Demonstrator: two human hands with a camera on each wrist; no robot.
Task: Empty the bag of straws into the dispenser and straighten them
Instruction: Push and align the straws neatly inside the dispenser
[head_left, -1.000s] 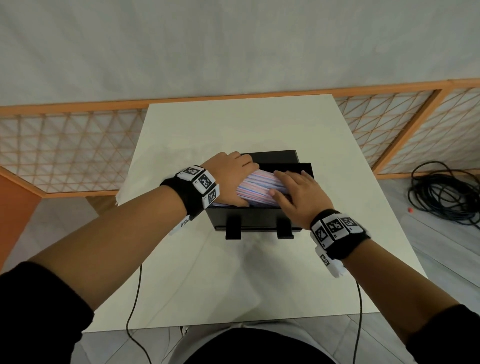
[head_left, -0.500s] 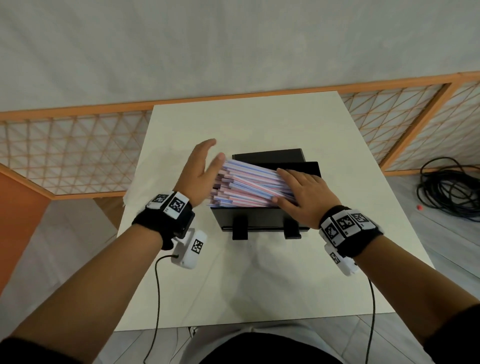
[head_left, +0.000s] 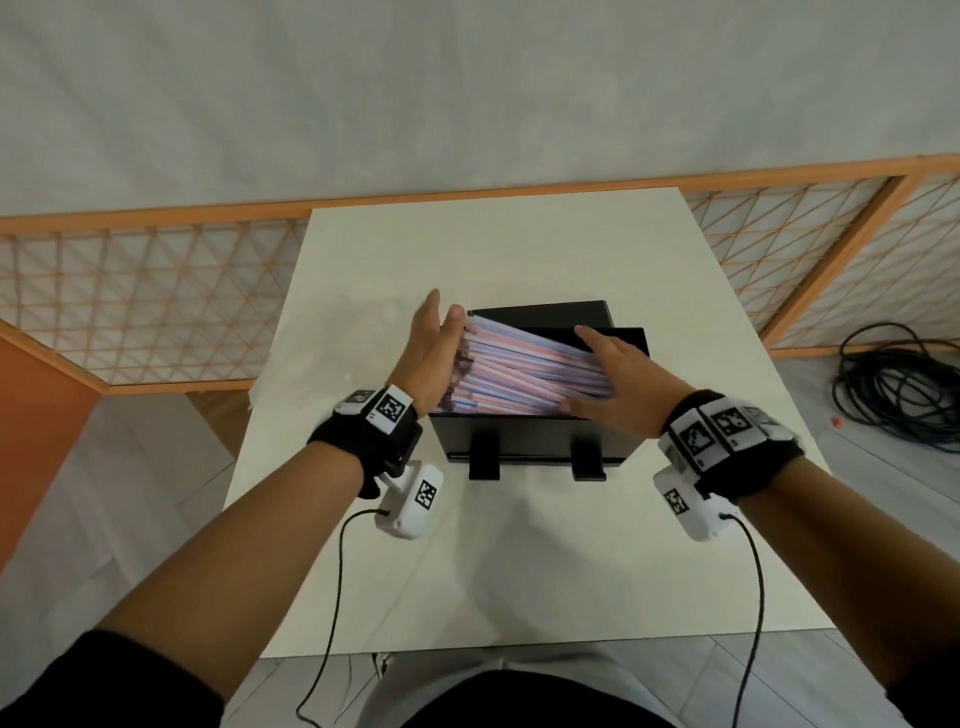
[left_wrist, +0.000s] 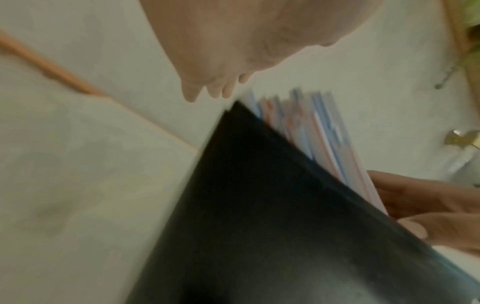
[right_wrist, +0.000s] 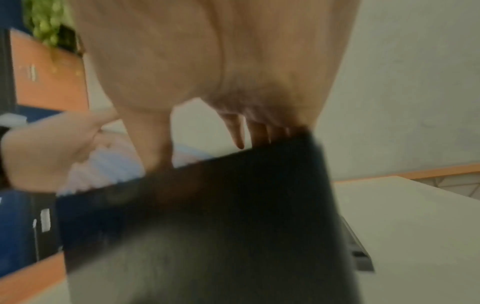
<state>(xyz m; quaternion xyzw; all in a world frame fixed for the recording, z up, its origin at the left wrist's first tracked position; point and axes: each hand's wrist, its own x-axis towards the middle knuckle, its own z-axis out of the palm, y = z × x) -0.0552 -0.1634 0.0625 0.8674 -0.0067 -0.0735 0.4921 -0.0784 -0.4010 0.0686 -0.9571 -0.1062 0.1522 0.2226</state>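
Note:
A black box dispenser (head_left: 524, 441) stands mid-table, its lid (head_left: 540, 313) tipped back. A stack of pink, blue and white wrapped straws (head_left: 524, 366) lies in it, tilted, with the left ends sticking up past the left wall. My left hand (head_left: 434, 353) is flat and upright, palm pressed against those left ends. My right hand (head_left: 615, 382) lies with straight fingers on top of the right end of the stack. In the blurred left wrist view the straws (left_wrist: 319, 131) rise above the dispenser wall (left_wrist: 259, 205). The right wrist view shows my fingers (right_wrist: 259, 131) over the dispenser (right_wrist: 207, 216) rim.
The white table (head_left: 519, 561) carries a clear plastic sheet, perhaps the bag, (head_left: 322, 353) left of the dispenser. An orange lattice fence (head_left: 130, 301) borders the table's far and right sides. A coil of black cable (head_left: 904, 389) lies on the floor at right.
My left hand left the top of the straws, swung out to the left and now presses flat against their left ends. The right hand stayed on the right end.

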